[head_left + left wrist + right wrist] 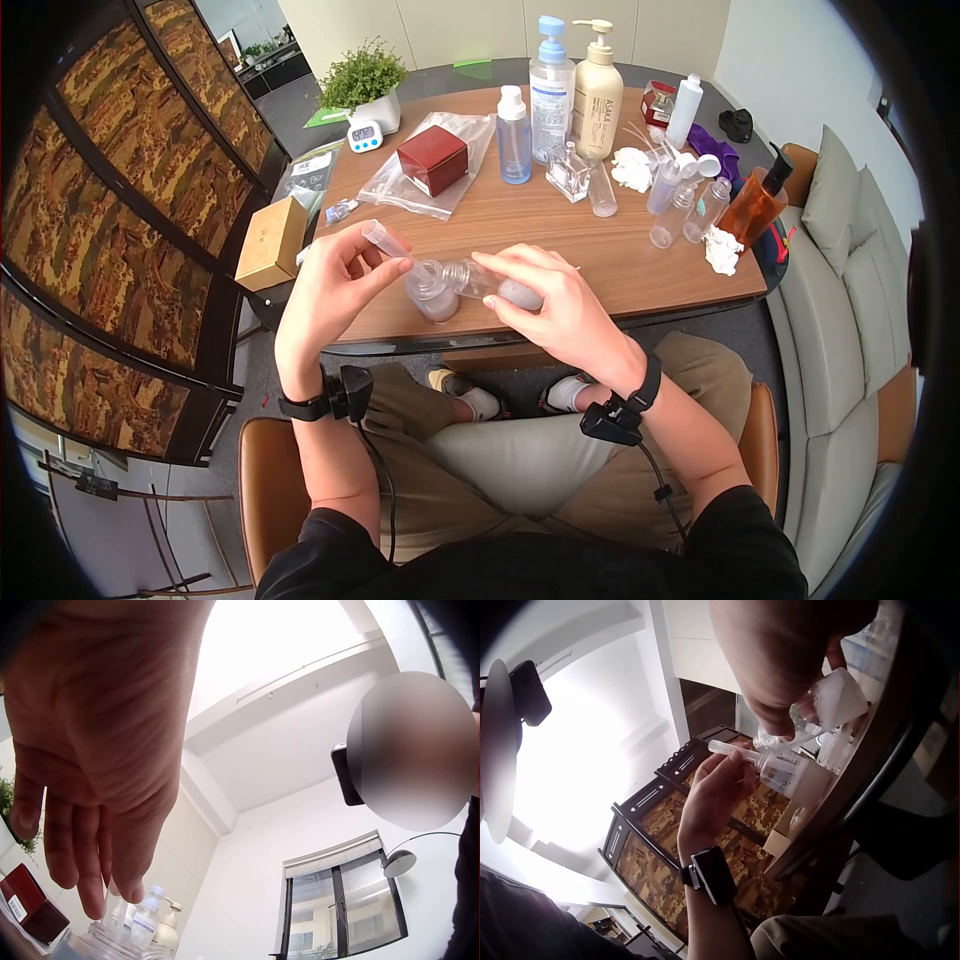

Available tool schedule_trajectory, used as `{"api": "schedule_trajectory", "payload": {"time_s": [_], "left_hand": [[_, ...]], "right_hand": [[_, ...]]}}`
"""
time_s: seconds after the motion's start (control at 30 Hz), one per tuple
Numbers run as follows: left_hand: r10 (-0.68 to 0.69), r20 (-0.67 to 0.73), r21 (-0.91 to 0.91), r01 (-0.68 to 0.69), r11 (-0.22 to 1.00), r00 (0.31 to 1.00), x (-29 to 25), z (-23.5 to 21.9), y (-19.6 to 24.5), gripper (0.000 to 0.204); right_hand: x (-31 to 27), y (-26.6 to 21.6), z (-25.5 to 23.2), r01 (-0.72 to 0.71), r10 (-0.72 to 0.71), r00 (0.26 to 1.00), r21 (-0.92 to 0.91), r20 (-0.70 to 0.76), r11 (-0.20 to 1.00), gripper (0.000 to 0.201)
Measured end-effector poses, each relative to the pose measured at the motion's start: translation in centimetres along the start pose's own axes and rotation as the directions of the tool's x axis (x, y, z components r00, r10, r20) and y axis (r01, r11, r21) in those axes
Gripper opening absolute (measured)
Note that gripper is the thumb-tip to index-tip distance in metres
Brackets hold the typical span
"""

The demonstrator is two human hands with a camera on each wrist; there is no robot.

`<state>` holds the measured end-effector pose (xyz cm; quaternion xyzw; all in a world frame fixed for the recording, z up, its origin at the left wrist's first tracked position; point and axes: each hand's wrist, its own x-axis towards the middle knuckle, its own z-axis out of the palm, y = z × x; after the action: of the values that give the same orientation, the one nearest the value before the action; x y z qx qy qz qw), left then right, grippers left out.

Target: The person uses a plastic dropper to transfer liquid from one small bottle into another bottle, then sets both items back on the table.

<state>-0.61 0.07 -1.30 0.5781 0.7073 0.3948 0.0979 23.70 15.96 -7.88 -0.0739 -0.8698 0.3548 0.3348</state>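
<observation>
Between the thumb and fingers of my left hand (325, 295) is a clear plastic tube (380, 236), its lower end at the mouth of a wide clear bottle (433, 303). That bottle stands on the table with pale, whitish contents low inside. My right hand (570, 312) grips a smaller clear bottle (520, 295) tipped on its side, neck pointing left, right at the wide bottle's mouth. Some whitish liquid shows inside the tipped bottle (838, 700) in the right wrist view. The left wrist view has the left fingers (90, 896) coming down close over the bottle mouth.
Behind the hands stand a blue spray bottle (514, 140), pump bottles (598, 105) and a glass perfume bottle (568, 178). Several small clear bottles (668, 222) and crumpled tissues (722, 250) lie right. A dark red box (433, 160) rests on a plastic bag; a cardboard box (270, 243) sits left.
</observation>
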Motion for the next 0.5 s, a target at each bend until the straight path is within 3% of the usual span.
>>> {"api": "schedule_trajectory", "payload": {"time_s": [0.5], "left_hand": [[0.011, -0.007, 0.012, -0.011, 1.0, 1.0, 0.01, 0.03, -0.23, 0.02]], "right_hand": [[0.04, -0.16, 0.23, 0.036, -0.036, 0.999, -0.008, -0.023, 0.999, 0.044]]}}
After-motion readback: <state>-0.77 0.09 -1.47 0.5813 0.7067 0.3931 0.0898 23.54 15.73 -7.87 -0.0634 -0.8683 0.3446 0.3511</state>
